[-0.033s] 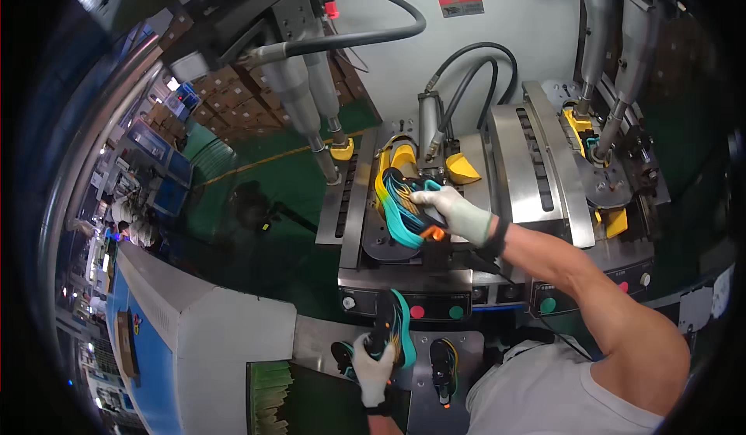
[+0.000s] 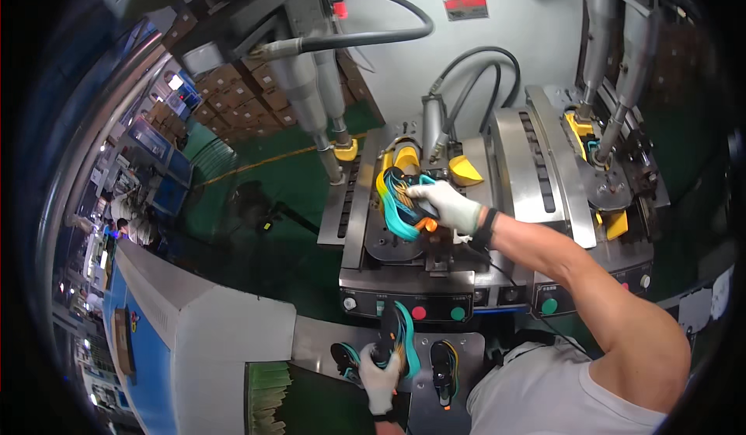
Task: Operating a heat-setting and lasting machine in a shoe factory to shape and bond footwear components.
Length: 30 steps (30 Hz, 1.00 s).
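My right hand (image 2: pixel 452 206), in a white glove, is closed on a sneaker (image 2: pixel 398 199) with a teal and yellow sole and an orange tab. It is held tilted over the left station of a metal press (image 2: pixel 388 250), beside a yellow pad (image 2: pixel 406 157). My left hand (image 2: pixel 379 379), also gloved, grips a second dark sneaker (image 2: pixel 403 332) with a teal sole, toe pointing away, below the press's front panel. Two more dark shoes rest on the metal table: a shoe (image 2: pixel 343 357) left of that hand, partly hidden by it, and a shoe (image 2: pixel 444 366) to its right.
Red and green buttons (image 2: pixel 420 313) line the press front. Metal rams (image 2: pixel 315 112) with hoses stand at upper left. Another press station (image 2: pixel 606 190) is at right, a second yellow pad (image 2: pixel 465 171) nearer. A grey-white cabinet (image 2: pixel 225 342) lies left; cartons (image 2: pixel 233 93) are stacked behind.
My left hand and its sneaker have shifted slightly down and toward me. My right hand keeps its sneaker over the press with barely any movement. The view has tilted a little.
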Tool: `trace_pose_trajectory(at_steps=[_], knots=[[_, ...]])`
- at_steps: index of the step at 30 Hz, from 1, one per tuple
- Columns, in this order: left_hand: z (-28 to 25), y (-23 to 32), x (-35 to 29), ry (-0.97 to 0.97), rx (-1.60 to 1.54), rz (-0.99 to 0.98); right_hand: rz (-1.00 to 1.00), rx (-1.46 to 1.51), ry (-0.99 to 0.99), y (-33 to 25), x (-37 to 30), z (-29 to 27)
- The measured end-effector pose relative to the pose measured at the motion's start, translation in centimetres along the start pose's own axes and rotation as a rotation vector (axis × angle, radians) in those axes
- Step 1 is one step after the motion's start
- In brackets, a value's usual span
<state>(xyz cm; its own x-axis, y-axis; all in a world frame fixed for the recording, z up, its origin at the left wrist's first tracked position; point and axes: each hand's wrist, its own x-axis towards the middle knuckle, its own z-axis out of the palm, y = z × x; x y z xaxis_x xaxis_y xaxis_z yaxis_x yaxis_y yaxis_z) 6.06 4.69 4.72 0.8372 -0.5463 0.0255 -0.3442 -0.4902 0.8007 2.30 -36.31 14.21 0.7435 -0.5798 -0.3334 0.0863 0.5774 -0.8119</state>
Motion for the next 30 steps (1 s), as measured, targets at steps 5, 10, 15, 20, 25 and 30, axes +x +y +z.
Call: trace_pose_trajectory(at_steps=[5, 10, 15, 20, 25, 30], knots=[[2.0, -7.5, -11.2, 0.08, 0.171, -0.267, -0.022, -0.414, 0.245, 4.3, 13.6, 2.0], [4.3, -12.7, -17.6, 0.126, 0.124, -0.38, -0.025, -0.61, 0.494, 4.8, 17.7, 2.6], [6.9, -12.8, -17.8, 0.155, 0.164, -0.43, -0.124, -0.939, 0.548, 3.0, 20.7, -0.4], [10.1, -14.9, -19.5, 0.292, -0.136, -0.535, -0.205, -0.923, 0.553, 5.1, 22.5, 0.2], [9.8, -15.3, -19.7, 0.232, -0.143, -0.606, -0.167, -0.996, 0.445, 5.5, 23.3, 1.4], [10.0, -15.8, -17.7, 0.207, -0.1, -0.582, -0.124, -0.796, 0.609, 5.6, 22.4, 0.6]])
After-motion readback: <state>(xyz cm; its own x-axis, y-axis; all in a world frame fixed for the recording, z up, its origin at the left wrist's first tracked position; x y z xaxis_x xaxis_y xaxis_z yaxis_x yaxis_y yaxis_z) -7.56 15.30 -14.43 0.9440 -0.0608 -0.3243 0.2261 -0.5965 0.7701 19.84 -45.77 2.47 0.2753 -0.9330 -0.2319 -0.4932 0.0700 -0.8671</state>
